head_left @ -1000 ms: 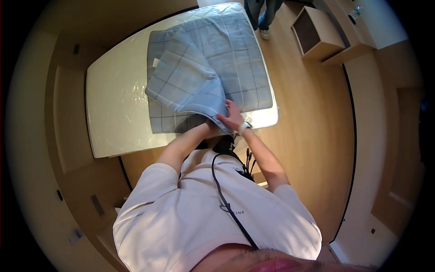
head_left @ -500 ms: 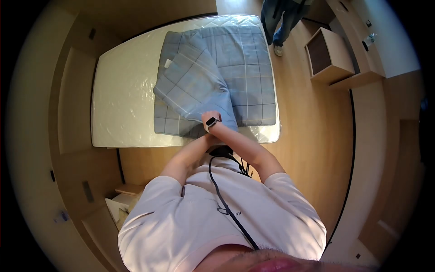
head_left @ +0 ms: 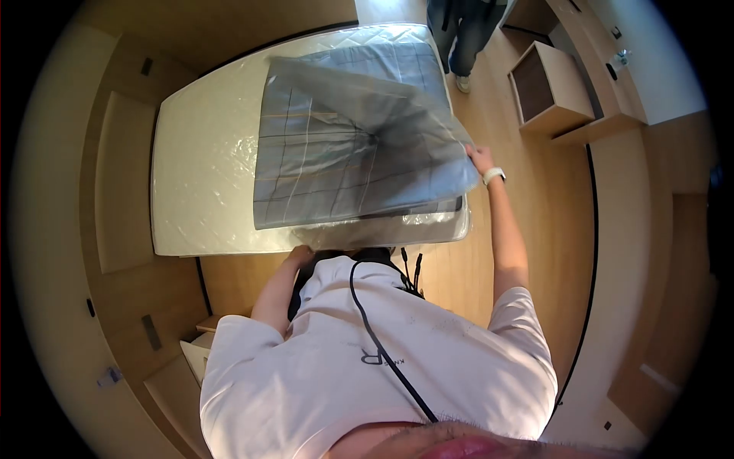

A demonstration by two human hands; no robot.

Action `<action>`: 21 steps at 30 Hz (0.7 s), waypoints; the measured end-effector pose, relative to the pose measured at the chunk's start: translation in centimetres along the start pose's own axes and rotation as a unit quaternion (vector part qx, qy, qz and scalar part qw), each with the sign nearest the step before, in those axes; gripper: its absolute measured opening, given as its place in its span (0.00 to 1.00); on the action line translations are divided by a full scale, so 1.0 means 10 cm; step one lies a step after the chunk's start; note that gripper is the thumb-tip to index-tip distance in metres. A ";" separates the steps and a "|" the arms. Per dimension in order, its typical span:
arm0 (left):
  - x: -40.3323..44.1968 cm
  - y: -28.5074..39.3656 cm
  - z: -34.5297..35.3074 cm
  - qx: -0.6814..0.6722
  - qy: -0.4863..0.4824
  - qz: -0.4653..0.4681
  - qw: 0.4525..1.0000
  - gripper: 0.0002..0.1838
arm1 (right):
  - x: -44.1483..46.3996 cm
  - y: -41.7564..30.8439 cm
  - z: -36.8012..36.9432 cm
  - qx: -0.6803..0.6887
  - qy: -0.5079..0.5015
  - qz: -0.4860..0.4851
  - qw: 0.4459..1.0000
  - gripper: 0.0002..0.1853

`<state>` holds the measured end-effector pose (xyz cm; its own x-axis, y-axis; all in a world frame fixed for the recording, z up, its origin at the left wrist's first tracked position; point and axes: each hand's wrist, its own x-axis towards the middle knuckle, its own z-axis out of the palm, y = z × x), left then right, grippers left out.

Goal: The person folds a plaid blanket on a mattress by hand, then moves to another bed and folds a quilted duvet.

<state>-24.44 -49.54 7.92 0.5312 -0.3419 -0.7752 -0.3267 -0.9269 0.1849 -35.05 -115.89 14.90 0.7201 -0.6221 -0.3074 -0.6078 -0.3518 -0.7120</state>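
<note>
Where the right hand grips it, plaid cloth is raised.

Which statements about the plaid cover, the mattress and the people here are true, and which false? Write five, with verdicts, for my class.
1. The right hand grips the plaid cover. True.
2. Both hands hold it. False: the left hand is off it, near the mattress.
3. A pale band circles the right wrist. True.
4. The mattress is completely covered. False: its left part shows.
5. Another person's legs are visible. True.
</note>
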 end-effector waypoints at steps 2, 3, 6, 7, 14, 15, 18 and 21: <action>-0.15 -0.26 0.13 -0.004 -0.048 -0.018 0.999 0.16 | -0.22 0.44 -0.05 0.012 -0.038 0.111 0.993 0.29; -0.16 -0.47 0.24 -0.005 -0.048 -0.021 0.999 0.16 | -0.26 0.71 0.05 0.016 -0.040 0.130 0.991 0.29; -0.15 -0.74 0.39 -0.125 -0.072 0.028 0.989 0.16 | -0.30 1.31 0.47 0.009 -0.060 0.193 0.979 0.27; -0.24 -0.66 0.35 -0.109 -0.061 0.004 0.992 0.15 | -0.32 1.46 0.67 0.004 -0.033 0.199 0.979 0.26; -0.28 -0.35 0.17 -0.102 -0.050 -0.022 0.993 0.15 | -0.50 1.14 1.16 -0.105 0.088 0.258 0.956 0.20; -0.25 -0.31 0.16 -0.129 -0.063 -0.048 0.988 0.15 | -0.49 1.08 1.17 -0.099 0.112 0.249 0.957 0.17; -0.22 -0.10 0.03 -0.150 -0.084 -0.074 0.982 0.15 | -0.48 0.88 1.10 -0.064 0.130 0.212 0.966 0.15; -0.12 -0.02 0.07 -0.159 -0.071 -0.044 0.984 0.15 | -0.33 0.70 1.07 -0.115 0.135 0.174 0.969 0.14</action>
<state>-25.60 -48.83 8.42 0.4248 -0.2546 -0.8688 -0.0108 -0.9610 0.2763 -38.14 -108.80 4.20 0.3625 -0.8805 -0.3054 -0.8791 -0.2143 -0.4257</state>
